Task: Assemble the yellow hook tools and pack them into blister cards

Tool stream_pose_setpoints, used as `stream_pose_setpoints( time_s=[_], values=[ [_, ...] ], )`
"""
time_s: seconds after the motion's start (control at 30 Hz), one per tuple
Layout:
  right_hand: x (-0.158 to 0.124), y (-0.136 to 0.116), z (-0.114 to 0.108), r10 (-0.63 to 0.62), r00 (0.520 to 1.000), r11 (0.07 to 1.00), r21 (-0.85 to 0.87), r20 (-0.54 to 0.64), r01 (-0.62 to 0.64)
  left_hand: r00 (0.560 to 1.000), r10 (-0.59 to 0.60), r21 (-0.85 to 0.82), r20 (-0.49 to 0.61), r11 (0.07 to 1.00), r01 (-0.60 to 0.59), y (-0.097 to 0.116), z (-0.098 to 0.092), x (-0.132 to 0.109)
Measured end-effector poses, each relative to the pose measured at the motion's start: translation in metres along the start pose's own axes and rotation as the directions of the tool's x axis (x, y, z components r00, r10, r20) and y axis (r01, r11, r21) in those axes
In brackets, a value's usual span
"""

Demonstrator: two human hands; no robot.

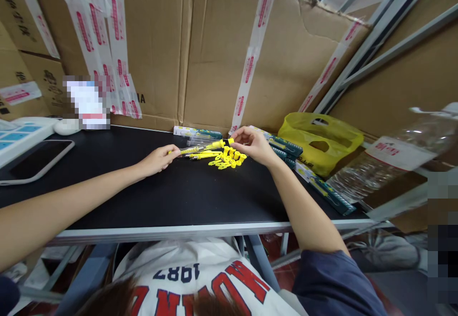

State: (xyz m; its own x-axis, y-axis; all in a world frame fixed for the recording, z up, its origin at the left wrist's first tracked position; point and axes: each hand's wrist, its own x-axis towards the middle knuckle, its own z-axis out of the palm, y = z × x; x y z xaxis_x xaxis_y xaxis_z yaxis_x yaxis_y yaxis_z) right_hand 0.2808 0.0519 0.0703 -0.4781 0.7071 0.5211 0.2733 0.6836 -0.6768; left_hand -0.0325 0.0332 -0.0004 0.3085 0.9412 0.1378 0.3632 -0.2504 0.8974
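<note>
My left hand (160, 159) pinches one end of a slim clear-and-yellow tube (200, 149), held nearly level just above the black table. At its other end is a yellow cap (231, 141) with a dark band beside it. My right hand (252, 144) has its thumb and fingers closed on that cap. Under and in front of the tube lie several loose yellow caps with flat loops (225, 165). Several thin yellow rods (203, 154) lie beside them, partly hidden by the tube. Clear empty-looking tubes (198, 141) rest just behind.
Printed green-and-white boxes (325, 189) lie at the back and right. A yellow plastic bag (318, 139) and a large clear bottle (386, 156) stand on the right. A phone (37, 161) lies at left. Cardboard (214, 58) walls the back; the table's metal edge (179, 232) runs in front.
</note>
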Motion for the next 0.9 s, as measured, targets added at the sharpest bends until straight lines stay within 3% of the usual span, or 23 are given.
stream_pose_setpoints(
  time_s=[0.23, 0.9],
  values=[
    [-0.0007, 0.0011, 0.0105, 0.010, 0.999, 1.000, 0.014, 0.037, -0.011, 1.000, 0.008, 0.015, 0.004, 1.000, -0.008, 0.0026, 0.0015, -0.0005],
    [-0.0009, 0.0000, 0.0116, 0.042, 0.998, 0.998, -0.040, 0.050, -0.040, 1.000, 0.026, 0.027, 0.006, 0.999, -0.026, 0.0000, 0.0005, 0.0006]
  ],
)
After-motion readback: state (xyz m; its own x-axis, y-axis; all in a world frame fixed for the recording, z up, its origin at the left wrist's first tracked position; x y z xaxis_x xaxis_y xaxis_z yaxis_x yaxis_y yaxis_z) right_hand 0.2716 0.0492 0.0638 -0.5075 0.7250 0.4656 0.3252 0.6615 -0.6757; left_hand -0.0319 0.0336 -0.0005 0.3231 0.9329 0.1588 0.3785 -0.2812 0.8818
